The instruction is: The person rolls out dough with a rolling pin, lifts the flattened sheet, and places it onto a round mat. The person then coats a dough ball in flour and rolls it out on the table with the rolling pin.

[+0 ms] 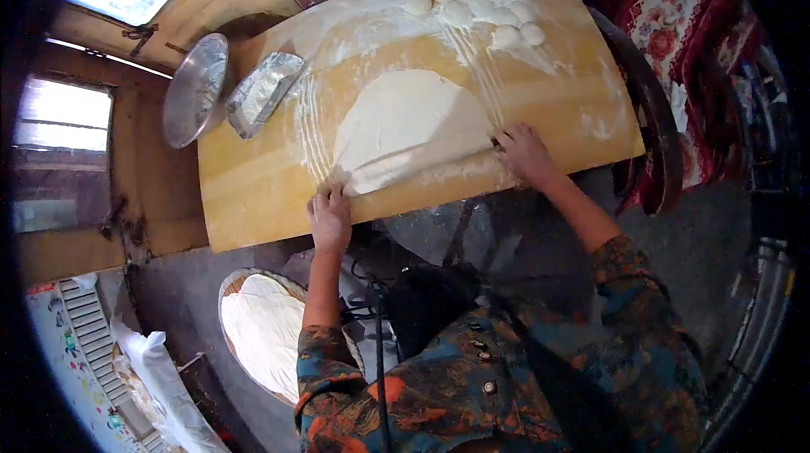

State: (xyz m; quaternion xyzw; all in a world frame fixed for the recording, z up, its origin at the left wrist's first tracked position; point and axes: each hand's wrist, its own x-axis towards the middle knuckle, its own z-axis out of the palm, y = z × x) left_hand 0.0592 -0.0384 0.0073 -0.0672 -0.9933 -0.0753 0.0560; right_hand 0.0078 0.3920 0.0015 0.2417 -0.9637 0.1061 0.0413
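Note:
A wide, thin sheet of dough (409,111) lies on the floured wooden board (574,111). Its near edge is rolled into a long ridge, apparently around a rolling pin (495,142); only a small dark end shows by my right fingers, and the rest is hidden. My left hand (330,215) is closed at the ridge's left end, near the board's front edge. At the opposite end my right hand (525,154) has its fingers curled over the pin's tip. Streaks of flour run down both sides of the sheet.
Several dough rounds (481,6) sit at the board's back. A metal tray of flour (263,97) and a metal bowl (198,90) stand at its left. Flat dough sheets (263,326) lie on a round tray below. Red patterned fabric (683,40) hangs at right.

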